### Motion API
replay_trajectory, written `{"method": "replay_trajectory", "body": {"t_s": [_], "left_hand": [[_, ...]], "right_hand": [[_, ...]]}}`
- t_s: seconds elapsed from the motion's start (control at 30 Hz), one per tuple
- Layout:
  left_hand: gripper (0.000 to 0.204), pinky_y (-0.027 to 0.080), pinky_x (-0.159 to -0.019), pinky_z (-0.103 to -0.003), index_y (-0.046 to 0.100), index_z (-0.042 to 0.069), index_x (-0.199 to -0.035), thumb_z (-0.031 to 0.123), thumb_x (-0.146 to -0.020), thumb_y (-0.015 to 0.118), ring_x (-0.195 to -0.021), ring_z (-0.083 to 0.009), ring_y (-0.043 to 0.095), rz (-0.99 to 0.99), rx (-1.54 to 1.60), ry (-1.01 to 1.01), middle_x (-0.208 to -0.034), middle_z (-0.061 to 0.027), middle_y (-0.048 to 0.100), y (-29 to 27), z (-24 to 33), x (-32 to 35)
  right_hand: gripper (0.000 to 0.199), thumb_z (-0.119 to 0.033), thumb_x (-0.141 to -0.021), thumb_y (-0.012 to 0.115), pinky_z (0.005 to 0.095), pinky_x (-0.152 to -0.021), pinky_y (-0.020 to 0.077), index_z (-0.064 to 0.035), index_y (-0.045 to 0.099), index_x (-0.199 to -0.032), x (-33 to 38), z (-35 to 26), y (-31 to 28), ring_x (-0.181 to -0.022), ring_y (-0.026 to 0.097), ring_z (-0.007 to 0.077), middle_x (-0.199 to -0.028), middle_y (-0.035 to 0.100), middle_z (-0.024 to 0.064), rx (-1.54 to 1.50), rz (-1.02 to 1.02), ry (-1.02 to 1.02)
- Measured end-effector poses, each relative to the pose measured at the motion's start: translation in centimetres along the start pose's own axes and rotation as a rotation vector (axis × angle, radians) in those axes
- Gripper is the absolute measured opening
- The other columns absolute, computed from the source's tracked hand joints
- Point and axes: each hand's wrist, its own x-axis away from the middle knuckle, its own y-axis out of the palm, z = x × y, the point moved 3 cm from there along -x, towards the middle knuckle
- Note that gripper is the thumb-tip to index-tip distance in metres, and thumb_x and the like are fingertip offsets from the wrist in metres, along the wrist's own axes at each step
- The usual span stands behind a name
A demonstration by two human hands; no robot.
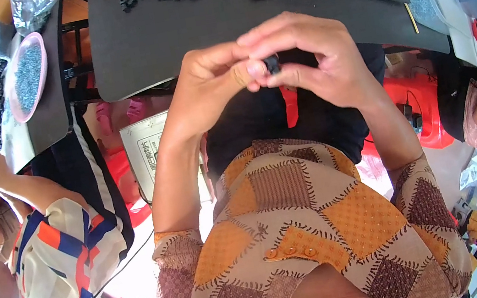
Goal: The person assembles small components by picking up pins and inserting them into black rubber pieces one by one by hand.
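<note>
Between my fingers, pinched by left hand [210, 80] and right hand [314, 56] above the worktop [167, 34], sits a small black ring [272, 65]; I judge I'm fitting it, next needing a steady press.

Fingers of the right hand [305, 57] mostly hide the small black part [273, 65]

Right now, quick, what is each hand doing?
Left hand: closed, fingertips pinching the small black ring-shaped part.
Right hand: closed, fingers curled around the same part.
</note>
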Motion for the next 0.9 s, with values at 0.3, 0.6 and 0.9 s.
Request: {"method": "replay_trajectory", "body": {"t_s": [0.3, 0.6, 0.9], "left_hand": [[0.015, 0.053, -0.074, -0.037, 0.072, 0.002, -0.092, 0.009, -0.078, 0.075, -0.082, -0.0316, 0.064, 0.371, -1.153, 0.484, -0.087, -0.0110, 0.069, -1.1, 1.7, -2.7], [0.017, 0.051, -0.078, -0.039, 0.072, 0.004, -0.094, 0.009, -0.078, 0.075, -0.090, -0.0296, 0.061, 0.384, -1.235, 0.480, -0.091, -0.0091, 0.067, -0.7, 0.4, -3.2], [0.018, 0.050, -0.080, -0.039, 0.073, 0.004, -0.092, 0.009, -0.075, 0.076, -0.090, -0.0296, 0.060, 0.431, -1.124, 0.452, -0.094, -0.0082, 0.069, -1.7, 0.2, -2.8]], "right_hand": [[0.023, -0.006, -0.093, 0.061, 0.0309, -0.092, 0.0506, -0.0038, 0.067, -0.116, -1.9, 5.2, -0.5, -0.106, 0.066, 0.0210, -0.118, 0.067, 0.0097, 0.019, 0.228, 0.112], [0.025, -0.021, -0.102, 0.054, 0.0213, -0.050, 0.0319, -0.0026, 0.063, -0.087, -3.8, 7.4, 2.2, -0.053, 0.040, 0.0043, -0.063, 0.047, -0.0044, -1.077, 0.323, 0.165], [0.035, -0.025, -0.099, 0.056, 0.0254, -0.047, 0.0193, -0.0055, 0.052, -0.071, -6.0, 0.6, 0.9, -0.049, 0.024, 0.0036, -0.056, 0.034, -0.0074, -1.019, 0.241, -0.041]]}}
